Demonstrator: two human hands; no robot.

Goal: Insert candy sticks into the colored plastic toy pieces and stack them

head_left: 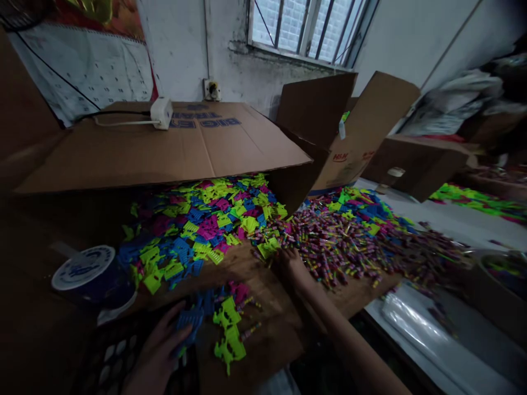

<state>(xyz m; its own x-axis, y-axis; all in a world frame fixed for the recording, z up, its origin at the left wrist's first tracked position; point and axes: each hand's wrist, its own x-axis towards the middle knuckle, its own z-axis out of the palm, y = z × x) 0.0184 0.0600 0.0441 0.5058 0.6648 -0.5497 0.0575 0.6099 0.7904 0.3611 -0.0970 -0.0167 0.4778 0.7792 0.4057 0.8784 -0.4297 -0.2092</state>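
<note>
My left hand (158,345), low and left of centre, has its fingers closed round a blue plastic piece (190,323). Just right of it, yellow-green pieces (230,340) and a pink piece (239,292) lie on the brown board (272,323) with a few small sticks. My right hand (292,266) reaches to the left edge of a heap of small striped sticks (341,241). Its fingers are bent down beside a yellow-green piece (268,248); the fingertips are dark, and what they hold is hidden. Behind lies a pile of coloured plastic pieces (209,222).
A lidded tub (96,280) stands at the left beside a black crate (107,356). A cardboard flap (197,148) with a white adapter (161,113) overhangs the pile. An open box (349,142) stands behind the sticks; a round container (494,291) is at the right.
</note>
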